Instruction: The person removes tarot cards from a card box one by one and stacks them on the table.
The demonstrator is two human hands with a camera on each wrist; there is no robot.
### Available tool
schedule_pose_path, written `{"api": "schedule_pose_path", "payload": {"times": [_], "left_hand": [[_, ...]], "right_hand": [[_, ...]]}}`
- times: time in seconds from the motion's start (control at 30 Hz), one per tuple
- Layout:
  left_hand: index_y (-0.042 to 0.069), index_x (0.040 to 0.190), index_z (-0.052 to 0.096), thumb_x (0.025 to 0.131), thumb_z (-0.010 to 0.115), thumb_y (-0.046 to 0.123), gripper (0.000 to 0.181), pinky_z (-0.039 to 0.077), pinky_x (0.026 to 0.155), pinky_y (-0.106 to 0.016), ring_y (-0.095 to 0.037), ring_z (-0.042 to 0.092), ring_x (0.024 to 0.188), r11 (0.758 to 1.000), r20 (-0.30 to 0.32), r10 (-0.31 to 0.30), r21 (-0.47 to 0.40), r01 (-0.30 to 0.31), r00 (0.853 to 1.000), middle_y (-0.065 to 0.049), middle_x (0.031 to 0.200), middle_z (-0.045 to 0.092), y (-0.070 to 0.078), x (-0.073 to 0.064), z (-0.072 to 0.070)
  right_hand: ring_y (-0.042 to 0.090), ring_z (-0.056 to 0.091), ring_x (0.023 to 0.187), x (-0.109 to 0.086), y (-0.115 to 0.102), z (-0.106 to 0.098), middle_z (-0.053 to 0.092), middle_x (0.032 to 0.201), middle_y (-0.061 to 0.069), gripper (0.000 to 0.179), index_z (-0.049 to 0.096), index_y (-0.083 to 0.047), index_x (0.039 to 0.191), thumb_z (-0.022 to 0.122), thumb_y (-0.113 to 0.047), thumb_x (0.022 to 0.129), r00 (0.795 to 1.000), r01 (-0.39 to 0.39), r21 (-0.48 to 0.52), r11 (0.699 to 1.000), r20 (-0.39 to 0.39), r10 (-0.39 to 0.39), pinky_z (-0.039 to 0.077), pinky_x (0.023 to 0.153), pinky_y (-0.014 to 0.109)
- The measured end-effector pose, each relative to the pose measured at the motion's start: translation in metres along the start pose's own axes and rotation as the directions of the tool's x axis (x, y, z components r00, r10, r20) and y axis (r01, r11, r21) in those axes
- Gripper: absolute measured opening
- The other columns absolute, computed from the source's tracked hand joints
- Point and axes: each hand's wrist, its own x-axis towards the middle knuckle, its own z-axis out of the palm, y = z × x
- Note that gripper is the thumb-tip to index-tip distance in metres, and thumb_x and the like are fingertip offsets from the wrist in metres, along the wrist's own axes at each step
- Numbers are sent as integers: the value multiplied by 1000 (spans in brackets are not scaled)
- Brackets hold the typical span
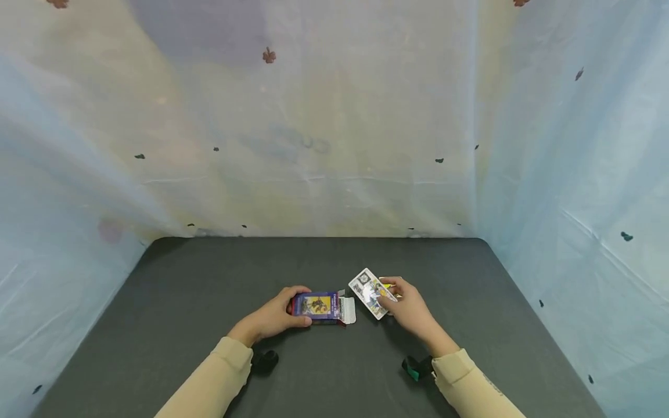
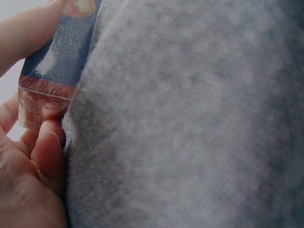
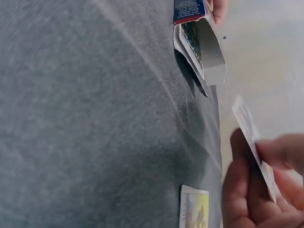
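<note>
My left hand [image 1: 275,314] grips a small blue-purple card box [image 1: 320,307] with a yellow picture on its face, thumb on the near side and fingers at the far side. The box's white end flap [image 1: 347,310] stands open toward the right. In the right wrist view, a card [image 3: 191,40] shows inside the open end. My right hand [image 1: 411,312] pinches a white-bordered trading card [image 1: 367,290] between thumb and fingers, tilted, just right of the flap. Below this hand, a yellow-faced card [image 3: 195,211] lies on the table, mostly hidden in the head view.
The dark grey tabletop [image 1: 235,261] has rounded far corners. Pale sheeting [image 1: 334,116] with small leaf marks hangs behind and at both sides. Black wrist-camera gear shows under the left wrist [image 1: 265,362] and the right wrist [image 1: 417,367].
</note>
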Motion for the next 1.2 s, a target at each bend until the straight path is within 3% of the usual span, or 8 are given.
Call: {"api": "schedule_pose_path", "payload": {"times": [0.13, 0.37, 0.8, 1.2], "left_hand": [[32, 138, 43, 80, 79, 40, 69, 36, 96, -44, -23, 46, 108, 1000, -6, -17, 0, 17, 1000, -5, 131, 39, 1, -1, 0], [32, 138, 43, 79, 79, 42, 70, 36, 96, -45, -23, 46, 109, 1000, -15, -20, 0, 20, 1000, -5, 133, 38, 0, 1, -1], [31, 138, 44, 80, 80, 38, 69, 35, 97, -46, -24, 45, 110, 999, -20, -34, -4, 34, 999, -6, 134, 38, 3, 0, 0], [31, 139, 43, 80, 79, 42, 70, 36, 95, -46, -24, 46, 109, 999, -14, -31, 15, 32, 999, -5, 129, 40, 2, -1, 0]], "right_hand": [[18, 56, 66, -1, 3, -3, 61, 96, 11, 39, 57, -11, 128, 68, -9, 90, 995, -50, 35, 998, -85, 53, 45, 52, 28], [23, 59, 73, 0, 10, -10, 59, 100, 16, 41, 52, -8, 132, 64, -9, 92, 967, -137, 146, 980, -193, 164, 46, 56, 28], [20, 56, 72, 4, 22, -16, 57, 100, 16, 41, 52, -5, 129, 62, -11, 90, 937, -223, 7, 975, -274, 216, 44, 56, 30], [21, 56, 71, 3, 25, -17, 59, 98, 16, 41, 51, -3, 129, 63, -12, 90, 935, -220, -61, 974, -297, 192, 44, 56, 32]]}}
